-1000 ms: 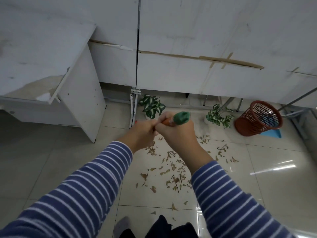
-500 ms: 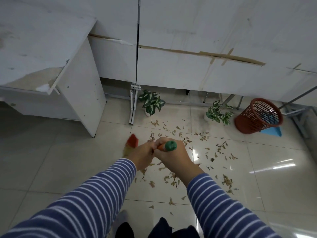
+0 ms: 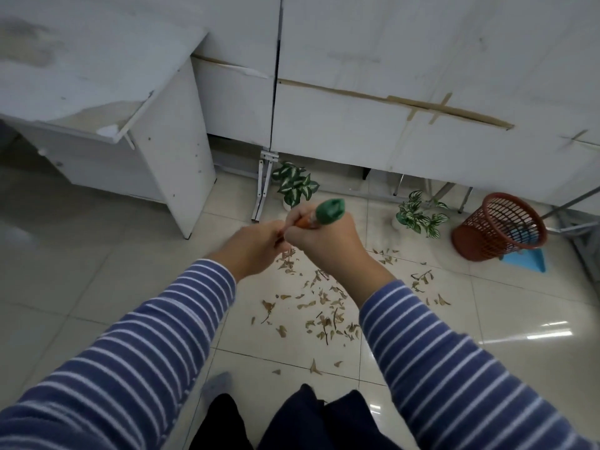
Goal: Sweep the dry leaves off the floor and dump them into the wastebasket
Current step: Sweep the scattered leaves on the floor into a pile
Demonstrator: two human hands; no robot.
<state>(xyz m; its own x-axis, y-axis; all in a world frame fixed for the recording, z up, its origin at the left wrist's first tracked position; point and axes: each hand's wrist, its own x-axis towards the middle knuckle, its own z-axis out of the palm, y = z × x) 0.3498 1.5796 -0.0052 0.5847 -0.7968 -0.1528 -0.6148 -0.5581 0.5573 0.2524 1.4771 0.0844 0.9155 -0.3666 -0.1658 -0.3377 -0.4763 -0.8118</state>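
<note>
Both the left hand [image 3: 256, 245] and the right hand [image 3: 324, 243] are curled tight round the orange broom handle [image 3: 304, 222], the right just under its green cap [image 3: 329, 211] and the left touching it lower down. Dry leaves [image 3: 324, 316] lie strewn on the floor [image 3: 97, 287] under the hands, left of the red wastebasket [image 3: 496, 232], a few almost reaching it. Just beside the wastebasket sits a blue dustpan [image 3: 527, 260].

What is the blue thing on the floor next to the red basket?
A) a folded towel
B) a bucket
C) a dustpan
C: a flat blue dustpan with a raised edge pokes out from beside the red wastebasket on the tiles.
</note>
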